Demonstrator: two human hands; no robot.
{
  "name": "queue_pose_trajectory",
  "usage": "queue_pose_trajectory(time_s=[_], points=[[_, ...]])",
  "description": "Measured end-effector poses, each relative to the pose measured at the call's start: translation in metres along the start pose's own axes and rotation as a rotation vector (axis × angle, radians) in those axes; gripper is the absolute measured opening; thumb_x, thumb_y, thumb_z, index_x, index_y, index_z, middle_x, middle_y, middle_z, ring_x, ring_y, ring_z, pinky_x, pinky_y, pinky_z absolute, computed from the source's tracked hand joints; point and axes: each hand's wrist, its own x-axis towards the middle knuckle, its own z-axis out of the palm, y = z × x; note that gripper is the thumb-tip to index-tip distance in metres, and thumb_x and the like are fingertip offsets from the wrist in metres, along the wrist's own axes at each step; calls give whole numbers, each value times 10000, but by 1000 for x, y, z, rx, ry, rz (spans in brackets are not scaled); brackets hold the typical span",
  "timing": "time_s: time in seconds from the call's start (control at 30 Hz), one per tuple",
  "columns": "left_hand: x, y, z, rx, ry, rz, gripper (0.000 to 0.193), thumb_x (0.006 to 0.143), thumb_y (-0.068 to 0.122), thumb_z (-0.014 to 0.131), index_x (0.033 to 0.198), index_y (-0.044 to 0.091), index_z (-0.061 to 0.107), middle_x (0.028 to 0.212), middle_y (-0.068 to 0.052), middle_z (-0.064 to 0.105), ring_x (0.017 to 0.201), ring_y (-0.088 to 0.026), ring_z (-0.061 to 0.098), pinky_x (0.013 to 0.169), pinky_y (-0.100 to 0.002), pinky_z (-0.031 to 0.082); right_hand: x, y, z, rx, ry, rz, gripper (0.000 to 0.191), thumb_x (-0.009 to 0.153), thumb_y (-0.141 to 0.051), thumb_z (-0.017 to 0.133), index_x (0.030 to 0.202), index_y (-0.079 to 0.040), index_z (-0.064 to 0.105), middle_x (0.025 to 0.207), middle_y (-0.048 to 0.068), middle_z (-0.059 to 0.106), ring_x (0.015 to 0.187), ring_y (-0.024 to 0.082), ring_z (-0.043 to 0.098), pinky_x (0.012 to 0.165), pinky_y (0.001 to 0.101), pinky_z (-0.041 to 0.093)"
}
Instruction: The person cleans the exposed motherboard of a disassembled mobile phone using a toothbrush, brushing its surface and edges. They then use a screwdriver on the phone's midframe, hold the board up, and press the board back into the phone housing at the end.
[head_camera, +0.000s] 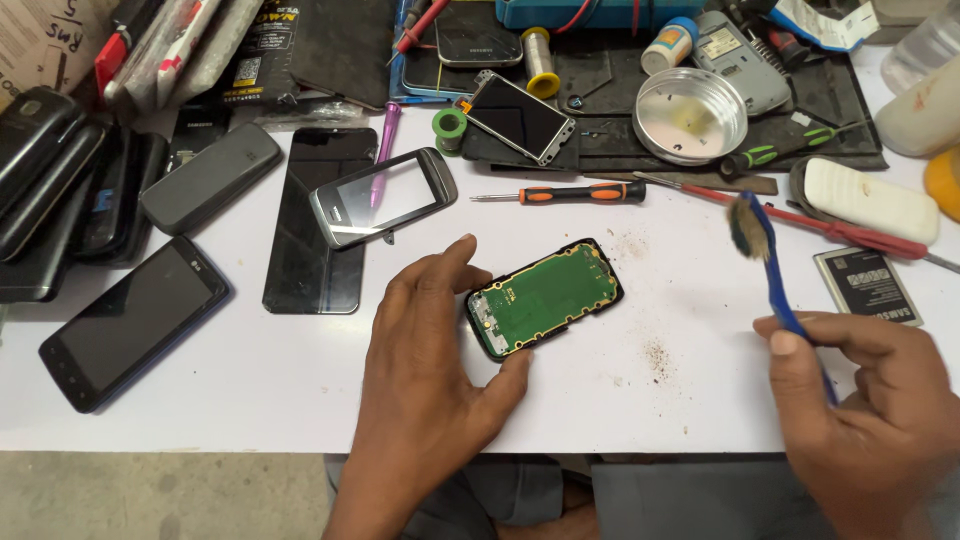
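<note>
White worktop (250, 390): left hand (425, 345) spread open, steadying green circuit board (543, 297); right hand (870, 410) fisted around raised blue toothbrush (768, 262).

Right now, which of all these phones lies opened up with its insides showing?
The small phone by the left hand, its green circuit board bare. The other phones show dark screens or closed backs.

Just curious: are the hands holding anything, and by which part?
The right hand holds a blue toothbrush by its handle end. The left hand steadies the opened phone at its near end.
</note>
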Motion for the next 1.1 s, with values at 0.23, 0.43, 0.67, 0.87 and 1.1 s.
queue_pose_trajectory(time_s=[0.23,0.43,0.67,0.87,1.1], points=[[0,2,-1,-64,-34,-7,847,740,148,800,1481,24,411,1235,-140,682,1241,-334,592,1065,-468,451,-2,10,0,-68,-14,3,226,1048,-34,688,1156,113,554,933,240,706,833,211,732,673,252,561],[1,2,-1,-81,-47,-22,855,743,140,788,1495,31,396,1253,-149,670,1230,-321,620,1065,-459,461,-1,9,3,-194,-32,-88,234,1036,-65,743,1124,111,616,952,199,706,858,190,704,763,274,552],[1,2,-2,-80,-44,3,898,732,176,810,1505,23,380,1383,-199,604,1318,-344,591,1120,-471,431,5,-6,6,-289,-37,-116,196,1043,-114,783,1121,52,713,986,149,726,852,189,696,799,273,542],[-1,1,-2,-87,-54,-1,928,728,206,828,1514,31,369,1419,-210,581,1335,-346,584,1125,-474,420,10,-16,5,-309,-70,-103,198,1048,-109,733,1164,51,731,946,154,725,837,218,683,776,299,534],[-2,0,-2,-74,-69,-18,907,754,171,830,1524,48,366,1284,-138,671,1283,-339,591,1119,-488,409,14,-26,6,-285,-75,-38,189,1031,-86,696,1136,67,727,1007,182,710,845,228,683,750,325,528]])
